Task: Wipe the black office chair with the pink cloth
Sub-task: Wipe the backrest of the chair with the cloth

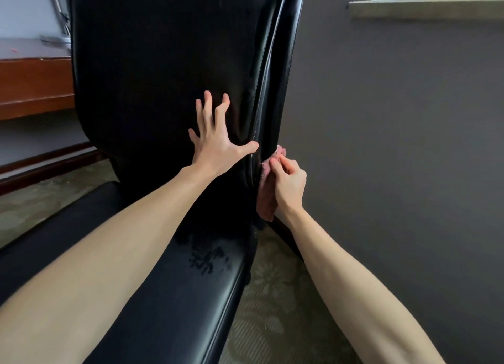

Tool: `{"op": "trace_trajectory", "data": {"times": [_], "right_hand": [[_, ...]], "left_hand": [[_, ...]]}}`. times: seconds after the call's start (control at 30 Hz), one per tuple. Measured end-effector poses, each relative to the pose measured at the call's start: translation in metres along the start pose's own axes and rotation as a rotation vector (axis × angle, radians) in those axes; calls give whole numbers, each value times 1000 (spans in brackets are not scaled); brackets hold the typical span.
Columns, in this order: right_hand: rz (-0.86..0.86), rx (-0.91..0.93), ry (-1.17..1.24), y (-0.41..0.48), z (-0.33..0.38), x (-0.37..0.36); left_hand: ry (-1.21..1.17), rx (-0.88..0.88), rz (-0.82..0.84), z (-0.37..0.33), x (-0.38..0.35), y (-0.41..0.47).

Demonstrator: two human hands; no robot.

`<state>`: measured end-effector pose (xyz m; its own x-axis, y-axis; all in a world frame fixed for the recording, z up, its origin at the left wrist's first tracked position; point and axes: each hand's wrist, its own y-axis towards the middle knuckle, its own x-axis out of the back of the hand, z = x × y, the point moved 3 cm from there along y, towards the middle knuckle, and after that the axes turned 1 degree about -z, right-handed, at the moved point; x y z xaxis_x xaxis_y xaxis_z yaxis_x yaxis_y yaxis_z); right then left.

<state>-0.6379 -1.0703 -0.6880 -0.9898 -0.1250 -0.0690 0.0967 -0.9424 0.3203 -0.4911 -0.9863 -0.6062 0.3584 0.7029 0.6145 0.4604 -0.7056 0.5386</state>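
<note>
The black office chair (152, 72) fills the middle of the view, its tall backrest upright and its shiny seat running toward me. My left hand (215, 140) lies flat on the backrest with its fingers spread, the thumb reaching to the right edge seam. My right hand (289, 183) grips the pink cloth (268, 183) against the backrest's right side edge, just below the left thumb. Most of the cloth is bunched between the palm and the chair; a corner sticks out above the fingers.
A grey wall (395, 118) stands close on the right, with a window sill (425, 8) at the top right. A brown wooden desk edge (35, 83) sits at the left behind the chair. Patterned carpet (272, 295) covers the floor between chair and wall.
</note>
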Motion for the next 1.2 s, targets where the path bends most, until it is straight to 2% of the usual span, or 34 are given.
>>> {"op": "trace_trajectory", "data": {"times": [0.17,0.37,0.43,0.6,0.67,0.83,1.03,1.2], "right_hand": [[85,-172,-201,-26,-51,15],[10,-90,22,2,-6,2],[28,-92,8,-4,-12,1],[162,-314,-256,-36,-82,21],[168,-355,-242,-37,-89,25],[111,-244,-79,-18,-59,17],[110,-63,144,20,23,6],[157,-63,189,64,111,-7]], "left_hand": [[12,-12,6,1,1,0],[30,-7,3,4,0,0],[27,-5,13,5,0,-1],[24,-1,21,3,-1,-3],[6,16,17,4,0,-2],[-8,22,-7,2,1,-4],[13,55,-3,-5,3,-8],[-6,170,75,-22,27,-9]]}}
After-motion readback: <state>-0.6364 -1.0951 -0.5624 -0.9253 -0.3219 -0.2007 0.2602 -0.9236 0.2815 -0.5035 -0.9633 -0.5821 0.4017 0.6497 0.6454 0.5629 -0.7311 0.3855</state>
